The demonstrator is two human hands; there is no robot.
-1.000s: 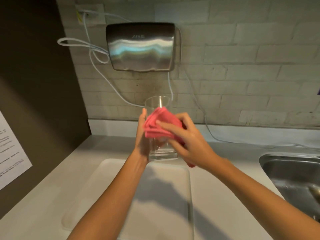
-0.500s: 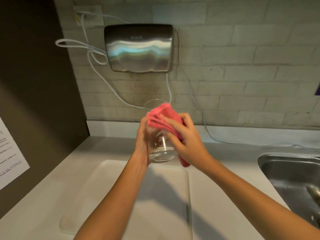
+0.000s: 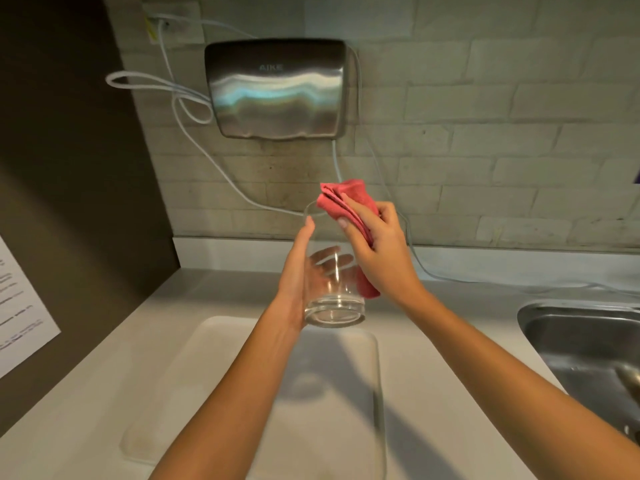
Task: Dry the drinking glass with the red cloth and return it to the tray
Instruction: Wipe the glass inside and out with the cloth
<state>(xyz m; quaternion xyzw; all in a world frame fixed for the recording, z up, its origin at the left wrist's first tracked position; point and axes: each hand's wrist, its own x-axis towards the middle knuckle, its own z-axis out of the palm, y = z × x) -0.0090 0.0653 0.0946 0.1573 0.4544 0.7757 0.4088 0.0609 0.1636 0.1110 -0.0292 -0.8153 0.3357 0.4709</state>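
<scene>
- The tray (image 3: 221, 393) lies on the desk (image 3: 104, 393) toward its near edge, flat and with nothing on it that I can make out; its clear rim is hard to pick out against the pale surface, so a glass set down carelessly could catch that rim and tip.
- Above the tray's far edge, the left hand (image 3: 294, 289) has its grip closed around the drinking glass (image 3: 332, 289), held upright in the air, palm against the side and fingers wrapped behind. The hold covers only 1 side; if the glass is wet, it could slip and drop onto the tray.
- The right hand (image 3: 377, 251) has its grip closed on the bunched red cloth (image 3: 346, 206), at the glass's rim. Whether cloth touches glass I cannot tell. A hard push there could lever the glass out of the left hand.
- The sink (image 3: 588, 341) sits at the desk's right edge, well apart.
</scene>
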